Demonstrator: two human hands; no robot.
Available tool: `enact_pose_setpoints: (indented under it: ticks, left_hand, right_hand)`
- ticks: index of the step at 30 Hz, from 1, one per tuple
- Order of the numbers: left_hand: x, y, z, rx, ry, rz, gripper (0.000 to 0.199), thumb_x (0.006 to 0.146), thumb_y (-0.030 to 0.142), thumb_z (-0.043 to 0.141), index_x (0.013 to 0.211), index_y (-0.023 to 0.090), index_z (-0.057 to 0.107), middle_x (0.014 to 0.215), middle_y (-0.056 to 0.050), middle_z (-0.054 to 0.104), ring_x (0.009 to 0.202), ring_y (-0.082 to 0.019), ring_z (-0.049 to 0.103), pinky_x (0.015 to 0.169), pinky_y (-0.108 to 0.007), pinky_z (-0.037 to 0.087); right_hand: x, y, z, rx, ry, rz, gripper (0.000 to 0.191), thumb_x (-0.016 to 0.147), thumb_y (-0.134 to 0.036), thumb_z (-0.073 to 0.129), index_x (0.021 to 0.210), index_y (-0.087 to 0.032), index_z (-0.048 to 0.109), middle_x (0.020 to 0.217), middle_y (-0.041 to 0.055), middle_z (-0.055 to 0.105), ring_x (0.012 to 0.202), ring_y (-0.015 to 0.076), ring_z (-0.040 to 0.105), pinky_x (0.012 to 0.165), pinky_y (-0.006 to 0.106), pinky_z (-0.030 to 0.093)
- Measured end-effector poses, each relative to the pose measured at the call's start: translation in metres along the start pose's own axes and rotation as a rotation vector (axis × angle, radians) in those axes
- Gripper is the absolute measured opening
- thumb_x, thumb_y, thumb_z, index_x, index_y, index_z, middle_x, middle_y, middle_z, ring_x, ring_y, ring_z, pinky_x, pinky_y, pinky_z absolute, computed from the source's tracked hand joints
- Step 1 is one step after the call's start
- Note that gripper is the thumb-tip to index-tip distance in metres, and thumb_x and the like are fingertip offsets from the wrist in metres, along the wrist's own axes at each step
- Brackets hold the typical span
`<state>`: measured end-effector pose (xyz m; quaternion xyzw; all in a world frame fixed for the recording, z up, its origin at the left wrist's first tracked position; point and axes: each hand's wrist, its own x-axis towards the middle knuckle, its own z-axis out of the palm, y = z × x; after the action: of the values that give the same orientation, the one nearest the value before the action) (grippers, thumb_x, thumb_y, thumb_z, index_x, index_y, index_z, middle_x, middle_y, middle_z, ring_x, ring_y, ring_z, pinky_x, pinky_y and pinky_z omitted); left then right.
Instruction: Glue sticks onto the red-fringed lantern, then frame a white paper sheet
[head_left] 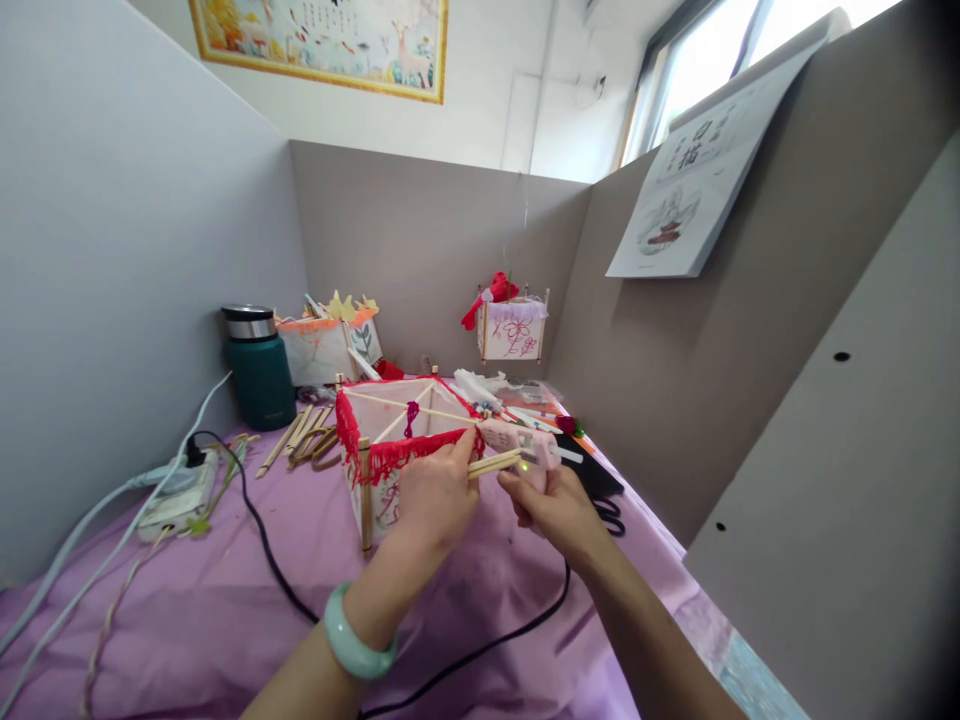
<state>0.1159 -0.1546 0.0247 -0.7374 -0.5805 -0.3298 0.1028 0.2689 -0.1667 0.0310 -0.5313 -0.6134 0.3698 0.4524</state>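
Observation:
In the head view a square paper lantern [375,455] with red fringe stands on the table, thin sticks crossing its top and a purple tassel [412,418] hanging in the middle. My left hand [439,490] is at its near right corner, covering part of that side. Light wooden sticks [495,463] jut rightward from my closed left fingers, and the index finger reaches the corner. My right hand [551,505] is wrapped around a pink hot glue gun [525,440], a white glue stick [568,454] poking out its back. The gun's nose meets the lantern's corner; its exact contact is hidden.
On the left are a green bottle [261,375], loose wooden sticks [296,435] and a power strip [176,500]. A black cable [255,520] runs across the purple cloth [247,640]. Another lantern [514,330] hangs behind; scissors [611,515] lie right. Partition walls [435,240] enclose the table.

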Motion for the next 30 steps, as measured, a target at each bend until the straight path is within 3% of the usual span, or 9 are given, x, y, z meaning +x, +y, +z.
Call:
enact_pose_setpoints:
  ticks: [12, 19, 23, 30]
  left_hand:
    - [-0.007, -0.004, -0.005, 0.061, 0.028, -0.079, 0.048, 0.077, 0.019, 0.053, 0.124, 0.02, 0.055, 0.085, -0.01, 0.071, 0.069, -0.025, 0.066, 0.058, -0.031, 0.046]
    - [-0.007, -0.002, -0.009, 0.097, -0.06, -0.113, 0.052, 0.079, 0.021, 0.051, 0.131, 0.022, 0.049, 0.09, -0.009, 0.07, 0.076, -0.024, 0.066, 0.064, -0.031, 0.048]
    - [-0.007, 0.001, -0.013, 0.133, -0.122, -0.145, 0.054, 0.081, 0.023, 0.049, 0.135, 0.023, 0.046, 0.094, -0.009, 0.071, 0.08, -0.024, 0.067, 0.066, -0.031, 0.048]
    - [-0.006, 0.002, -0.015, 0.149, -0.125, -0.138, 0.052, 0.081, 0.024, 0.048, 0.133, 0.023, 0.047, 0.094, -0.008, 0.071, 0.077, -0.026, 0.067, 0.064, -0.033, 0.048]
  right_hand:
    - [0.0, -0.004, 0.001, 0.07, -0.012, -0.001, 0.034, 0.072, -0.044, 0.065, 0.054, -0.017, 0.056, 0.04, -0.0015, 0.05, 0.036, 0.0089, 0.044, 0.038, 0.021, 0.034]
    - [0.001, -0.001, 0.0, 0.067, 0.001, 0.015, 0.033, 0.069, -0.046, 0.067, 0.06, -0.015, 0.059, 0.04, -0.0014, 0.051, 0.037, 0.0095, 0.045, 0.038, 0.021, 0.035]
    - [0.001, -0.005, 0.001, 0.046, 0.008, 0.015, 0.034, 0.071, -0.046, 0.064, 0.058, -0.016, 0.059, 0.039, -0.0017, 0.051, 0.037, 0.0088, 0.044, 0.039, 0.02, 0.036]
    - [0.004, 0.001, 0.001, 0.005, 0.01, -0.039, 0.04, 0.073, -0.046, 0.063, 0.048, -0.017, 0.053, 0.041, -0.0002, 0.051, 0.038, 0.0092, 0.046, 0.041, 0.021, 0.037]
